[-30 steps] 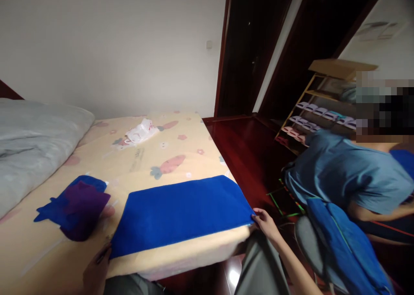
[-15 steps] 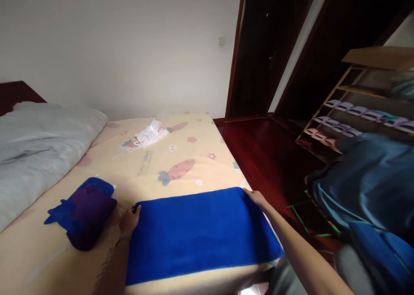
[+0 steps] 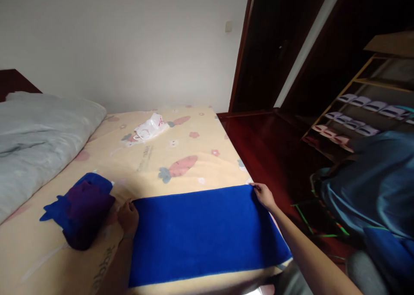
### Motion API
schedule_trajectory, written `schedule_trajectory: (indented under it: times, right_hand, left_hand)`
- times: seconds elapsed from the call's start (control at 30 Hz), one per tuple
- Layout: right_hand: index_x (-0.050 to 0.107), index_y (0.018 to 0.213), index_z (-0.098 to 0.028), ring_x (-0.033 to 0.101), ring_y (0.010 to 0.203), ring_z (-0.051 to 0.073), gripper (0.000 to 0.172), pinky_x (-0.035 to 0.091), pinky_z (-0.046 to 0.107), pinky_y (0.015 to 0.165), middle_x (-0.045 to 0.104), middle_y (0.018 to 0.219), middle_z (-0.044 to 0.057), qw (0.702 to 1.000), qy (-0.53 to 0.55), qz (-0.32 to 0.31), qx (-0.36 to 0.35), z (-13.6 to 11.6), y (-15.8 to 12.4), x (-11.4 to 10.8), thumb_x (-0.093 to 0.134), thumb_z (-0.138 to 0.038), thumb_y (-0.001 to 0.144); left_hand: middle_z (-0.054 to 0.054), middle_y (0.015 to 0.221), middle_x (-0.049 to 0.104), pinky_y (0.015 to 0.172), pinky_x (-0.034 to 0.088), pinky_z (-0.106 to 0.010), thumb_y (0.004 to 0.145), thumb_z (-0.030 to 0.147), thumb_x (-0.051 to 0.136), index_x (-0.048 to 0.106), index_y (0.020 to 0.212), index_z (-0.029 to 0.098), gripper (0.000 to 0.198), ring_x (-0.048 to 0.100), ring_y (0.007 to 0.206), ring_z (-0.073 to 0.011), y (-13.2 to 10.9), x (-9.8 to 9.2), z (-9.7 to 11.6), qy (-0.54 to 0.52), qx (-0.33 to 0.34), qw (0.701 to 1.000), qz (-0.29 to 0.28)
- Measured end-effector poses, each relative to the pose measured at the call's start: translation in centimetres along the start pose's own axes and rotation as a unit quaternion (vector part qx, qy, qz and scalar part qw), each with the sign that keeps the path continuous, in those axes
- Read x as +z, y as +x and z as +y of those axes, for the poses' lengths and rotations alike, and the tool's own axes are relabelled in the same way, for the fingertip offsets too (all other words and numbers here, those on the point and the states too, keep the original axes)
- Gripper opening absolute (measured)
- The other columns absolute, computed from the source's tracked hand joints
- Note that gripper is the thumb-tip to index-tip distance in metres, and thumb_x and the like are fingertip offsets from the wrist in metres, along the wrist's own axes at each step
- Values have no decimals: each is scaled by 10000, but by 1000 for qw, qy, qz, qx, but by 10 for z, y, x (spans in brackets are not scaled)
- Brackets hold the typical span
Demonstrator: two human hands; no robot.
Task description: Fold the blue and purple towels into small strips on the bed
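Observation:
A plain blue towel (image 3: 197, 234) lies spread out flat near the front edge of the bed, reaching close to its right side. My left hand (image 3: 128, 217) is closed at the towel's far left corner, its fingertips pinched on the edge. At the far right corner, my right hand (image 3: 263, 196) pinches the cloth between thumb and fingers. To the left of my left hand sits a crumpled blue and purple bundle of cloth (image 3: 86, 206), apart from the towel.
The bed sheet (image 3: 213, 170) is pale with carrot and flower prints. On it are a white plastic bag (image 3: 151, 127) and a grey quilt (image 3: 42, 135). Right of the bed, beyond the dark red floor (image 3: 258, 144), stand a slipper rack (image 3: 359, 77) and something draped in dark blue cloth (image 3: 381, 178).
The view has shifted slightly, and the far edge of the towel looks a little straighter. My right hand sits slightly further right; both hands stay at the far corners.

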State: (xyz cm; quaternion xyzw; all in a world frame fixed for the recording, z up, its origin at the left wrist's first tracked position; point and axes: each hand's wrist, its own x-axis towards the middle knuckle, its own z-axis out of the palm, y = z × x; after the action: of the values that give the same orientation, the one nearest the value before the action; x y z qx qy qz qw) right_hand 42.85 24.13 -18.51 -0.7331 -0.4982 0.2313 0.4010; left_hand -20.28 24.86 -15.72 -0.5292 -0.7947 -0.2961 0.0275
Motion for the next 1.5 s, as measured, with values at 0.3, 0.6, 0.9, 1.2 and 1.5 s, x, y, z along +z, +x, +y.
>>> schedule_trajectory:
  times: [0.3,0.6,0.9,1.2,1.5]
  right_hand:
    - [596,1120,-233,689,941,300,540,516,396,835,694,1032,112,987,-133,-39,84,54,-166,-53,458,-673,838]
    - [624,851,-270,722,820,289,422,512,331,723,744,852,52,994,-31,-31,100,52,-206,-68,494,-666,784]
    - [659,900,-235,725,829,293,426,530,335,743,741,822,81,994,9,-8,105,53,-208,-71,485,-612,804]
    - [642,972,-215,707,896,247,357,515,337,821,735,996,87,997,1,-10,83,49,-156,-68,495,-471,772]
    - [641,974,-195,697,963,251,341,505,381,896,737,1014,95,994,15,-21,104,6,-22,-20,577,-458,767]
  left_hand:
    - [-141,1404,574,1056,400,-582,951,425,284,527,1414,204,568,458,1349,-357,-182,-44,-46,120,167,975,-87]
    - [-153,1504,473,1066,406,-563,987,371,291,340,1533,196,575,434,1384,-341,-240,-59,0,129,267,954,-39]
    - [17,1612,305,1173,319,-428,1013,364,359,177,1560,353,576,321,1461,-202,-332,-39,203,49,485,848,-206]
    - [-90,1320,609,1053,386,-468,979,321,405,594,1322,243,399,526,1210,-267,-364,-37,249,-24,375,898,-229]
    - [-257,1149,636,852,439,-552,836,282,637,688,1198,138,393,564,1073,-383,-407,59,407,-33,379,817,-434]
